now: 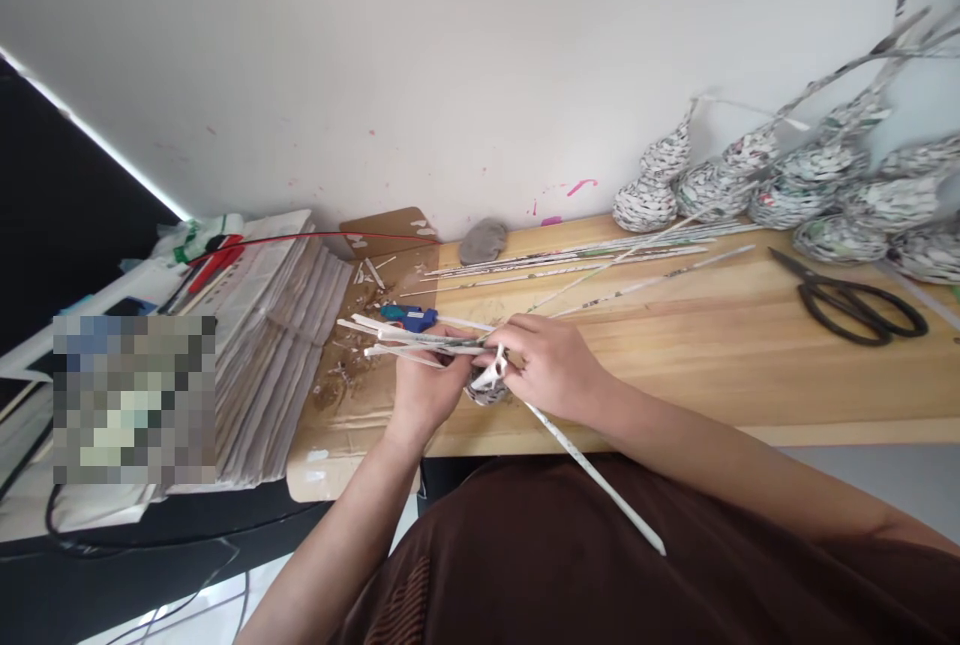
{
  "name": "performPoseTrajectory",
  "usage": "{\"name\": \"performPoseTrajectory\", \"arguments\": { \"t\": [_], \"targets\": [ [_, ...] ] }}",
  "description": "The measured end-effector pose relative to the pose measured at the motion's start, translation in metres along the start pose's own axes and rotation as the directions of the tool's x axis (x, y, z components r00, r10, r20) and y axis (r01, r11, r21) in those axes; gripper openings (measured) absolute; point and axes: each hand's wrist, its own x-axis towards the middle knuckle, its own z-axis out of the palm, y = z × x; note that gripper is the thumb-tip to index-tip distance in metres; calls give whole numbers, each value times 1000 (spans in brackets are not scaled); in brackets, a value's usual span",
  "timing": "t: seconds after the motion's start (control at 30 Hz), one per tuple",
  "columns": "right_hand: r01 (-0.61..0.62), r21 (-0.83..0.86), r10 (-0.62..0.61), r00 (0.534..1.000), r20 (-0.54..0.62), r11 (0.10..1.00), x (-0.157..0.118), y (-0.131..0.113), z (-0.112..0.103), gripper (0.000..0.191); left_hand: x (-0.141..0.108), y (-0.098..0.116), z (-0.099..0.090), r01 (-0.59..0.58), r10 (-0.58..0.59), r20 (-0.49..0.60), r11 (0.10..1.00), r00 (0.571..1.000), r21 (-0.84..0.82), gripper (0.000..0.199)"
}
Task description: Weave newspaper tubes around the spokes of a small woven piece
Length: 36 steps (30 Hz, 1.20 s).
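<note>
**Two Hands Are Gripping a Small Paper Weave Among Splayed Tubes**

At the far left, a thick newspaper stack is leaning in soft, creased grey folds. Beside it, a brown cardboard sheet is lying under scraps and stains, probably shielding the wood from glue. A blue-and-teal glue gun is resting just behind the hands, seemingly parked there for easy reach.

The left hand is closing around the small woven paper piece and the base of its pale, stiff tubes, which are fanning leftward, perhaps to leave the working side free. The piece is sitting between both hands, near the table's front edge. Behind, a rounded grey lump is resting by the wall.

The right hand is pinching a white paper strand where it is bending over the weave. A long rolled tube is slanting down over the brown clothing. Slim printed rolls are lying along the wooden table, roughly parallel, likely for simple picking. Farther right, ridged, gourd-shaped weaves are crowding the wall, and black-handled scissors are lying in front, blades partly apart.
</note>
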Motion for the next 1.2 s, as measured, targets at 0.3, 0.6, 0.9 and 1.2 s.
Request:
{"name": "performPoseTrajectory", "arguments": {
  "t": [0.3, 0.6, 0.9, 1.2],
  "targets": [
    [-300, 438, 275, 954, 122, 847, 4, -4, -1, 19, 0, 1, -2, 1, -1, 14, 998, 1000, 63, 7],
    [-513, 480, 456, 857, 241, 711, 1, 2, 9, 21, -1, -8, -1, -14, 12, -31, 999, 999, -50, 11],
    [-85, 57, 92, 987, -135, 995, 1, 1, 4, 10, -3, -12, 0, -83, 84, -41, 996, 996, 44, 9],
    [-258, -126, 261, 965, 6, 958, 3, -1, -1, 20, -4, -13, -1, -163, 172, -48, 975, 984, 149, 9]
  ]
}}
